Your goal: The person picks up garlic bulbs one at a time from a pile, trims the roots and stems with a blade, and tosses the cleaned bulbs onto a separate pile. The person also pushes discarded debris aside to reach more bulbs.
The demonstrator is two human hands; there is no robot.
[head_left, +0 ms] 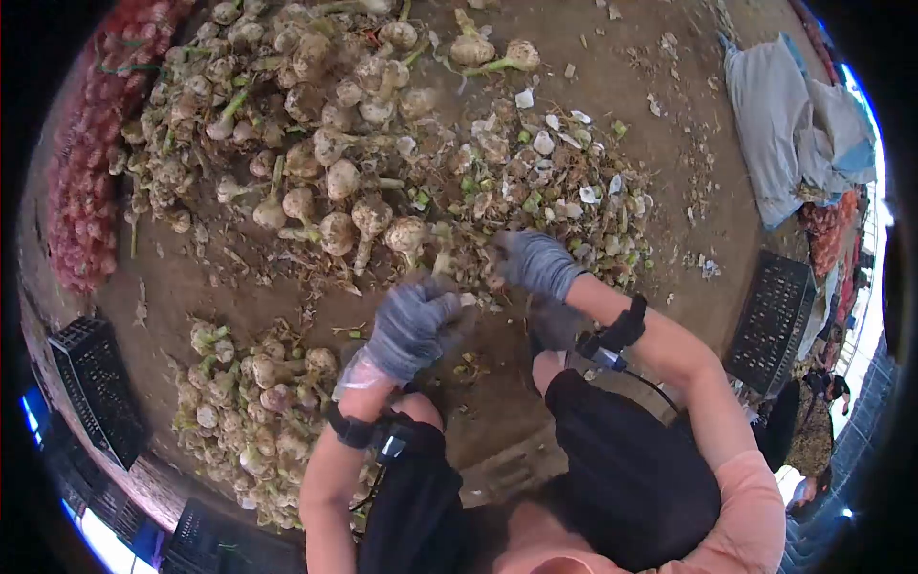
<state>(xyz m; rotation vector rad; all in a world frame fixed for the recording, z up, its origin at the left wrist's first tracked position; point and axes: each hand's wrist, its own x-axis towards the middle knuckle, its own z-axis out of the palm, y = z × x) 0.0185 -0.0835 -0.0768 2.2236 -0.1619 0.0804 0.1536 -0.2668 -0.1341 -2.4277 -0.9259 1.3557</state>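
Head view, looking down on bare earth where a seated person works garlic. Left hand (413,325), in a grey glove, is curled closed around something small, apparently a garlic bulb, though the item itself is hidden by the fingers. Right hand (535,263), also grey-gloved, is bent inward just beside the left, fingers closed at the edge of the debris; what it grips cannot be made out. Large heap of untrimmed garlic (287,124), stalks and roots on, lies ahead and remains substantial. Smaller pile of cleaned bulbs (253,411) sits near the left knee. Scatter of cut stems and papery skins (555,182) spreads ahead of the right hand. Judgement: work is partly done, with more bulbs waiting than finished. Red mesh sacks (81,163) line the left edge; black crates (91,383) stand nearby; grey cloth (784,124) lies at upper right.
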